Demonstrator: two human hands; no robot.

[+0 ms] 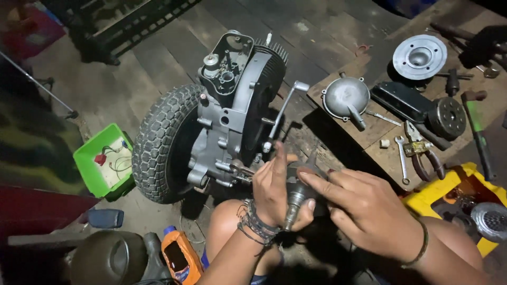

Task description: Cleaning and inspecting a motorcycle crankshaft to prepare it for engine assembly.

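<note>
Head view: a dark, round metal engine part with a stub shaft [299, 196] is gripped between both hands, just in front of the knee. The left hand [273, 191] is closed around its side, thumb raised; the right hand [364, 211] is pressed against its other side with fingers half curled. Just beyond the hands, a grey scooter engine with a knobbly black tyre [211, 132] is stood on the wooden floor [327, 26]. To the right, red-handled pliers [422, 155] are laid. If the grip is loosened, the part could probably be dropped onto the knee.
</note>
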